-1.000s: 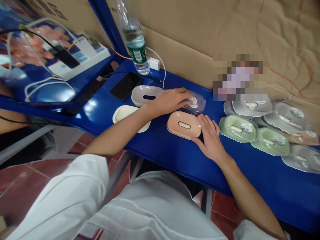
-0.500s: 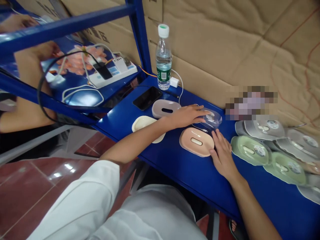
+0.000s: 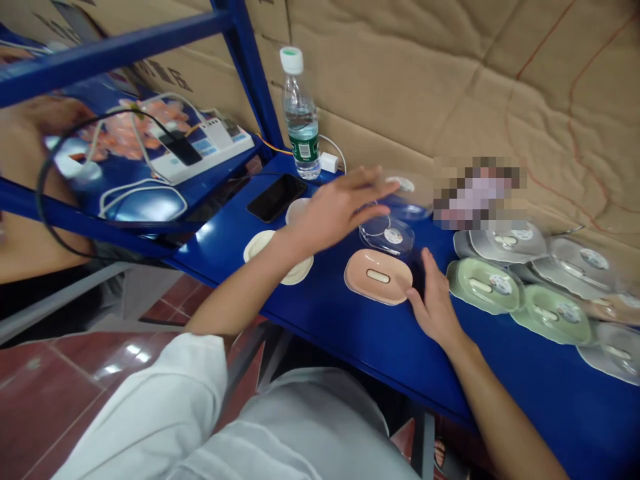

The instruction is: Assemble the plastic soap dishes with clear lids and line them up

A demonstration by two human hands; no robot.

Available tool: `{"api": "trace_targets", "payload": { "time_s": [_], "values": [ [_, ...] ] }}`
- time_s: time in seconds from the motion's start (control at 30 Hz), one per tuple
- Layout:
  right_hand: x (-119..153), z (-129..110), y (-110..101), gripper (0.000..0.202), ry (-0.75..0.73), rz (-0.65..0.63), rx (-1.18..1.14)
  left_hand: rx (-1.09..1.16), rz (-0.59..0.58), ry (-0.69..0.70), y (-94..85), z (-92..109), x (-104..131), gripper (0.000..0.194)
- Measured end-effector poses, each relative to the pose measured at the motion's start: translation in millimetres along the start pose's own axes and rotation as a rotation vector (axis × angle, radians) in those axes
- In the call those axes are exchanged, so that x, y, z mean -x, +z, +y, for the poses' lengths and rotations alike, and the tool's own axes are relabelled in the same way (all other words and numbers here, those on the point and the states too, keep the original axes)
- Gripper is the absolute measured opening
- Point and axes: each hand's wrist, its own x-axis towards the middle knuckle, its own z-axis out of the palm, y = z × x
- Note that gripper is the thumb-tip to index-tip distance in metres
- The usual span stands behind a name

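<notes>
My left hand (image 3: pixel 345 203) holds a clear plastic lid (image 3: pixel 413 190) with a round label. The lid is raised above the table and smeared by motion. Below it lies another clear lid (image 3: pixel 393 235) with a similar label. A peach soap dish (image 3: pixel 395 272) with a cream oval insert rests on the blue table in front of me. At its right rim is the thumb of my right hand (image 3: pixel 434 300), whose fingers are spread and grip nothing. Left of these, my left forearm partly covers a cream dish base (image 3: pixel 300 270) and a pale lilac dish (image 3: pixel 296 212).
Green and grey lidded dishes (image 3: pixel 493 283) stand in rows at right. A water bottle (image 3: pixel 303 120) and a phone (image 3: pixel 277 197) are at the back left. Beyond the blue frame bar (image 3: pixel 125 50) are a power strip (image 3: pixel 203 153) and another person's arm (image 3: pixel 35 233).
My left hand has lifted a clear lid up off the other one, which stays on the table. My right hand remains by the peach dish. The view has shifted slightly.
</notes>
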Motion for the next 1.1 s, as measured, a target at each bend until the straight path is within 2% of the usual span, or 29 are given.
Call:
{"api": "trace_targets", "payload": {
  "time_s": [0.07,0.13,0.23,0.33,0.53,0.7,0.83,1.1],
  "values": [
    [0.4,-2.0,-4.9,0.086,-0.037,0.120,-0.058,-0.075,-0.027,0.051,8.8,25.5,24.0,0.047],
    [1.1,-5.9,-9.7,0.086,-0.110,0.169,-0.067,-0.115,-0.063,0.085,22.9,46.0,51.4,0.048],
    [2.1,-13.3,-11.4,0.083,-0.239,0.055,-0.017,-0.103,-0.103,0.054,43.7,59.4,84.5,0.051],
    [2.0,-18.0,-5.8,0.083,-0.298,-0.039,0.015,-0.022,-0.152,0.032,57.1,56.1,101.3,0.052],
    [1.4,-19.0,-1.1,0.080,-0.350,-0.027,0.024,0.089,-0.137,-0.034,65.7,46.1,117.6,0.065],
    [2.3,-24.4,-6.2,0.070,-0.354,-0.051,0.102,0.046,-0.082,-0.028,65.4,46.1,124.5,0.058],
    [3.5,-28.4,-7.2,0.065,-0.358,-0.056,0.159,0.043,-0.051,-0.076,64.6,46.2,123.0,0.058],
    [-0.8,-24.0,-2.5,0.071,-0.295,-0.037,0.010,0.161,-0.052,-0.168,65.5,43.8,124.1,0.059]
  ]
}}
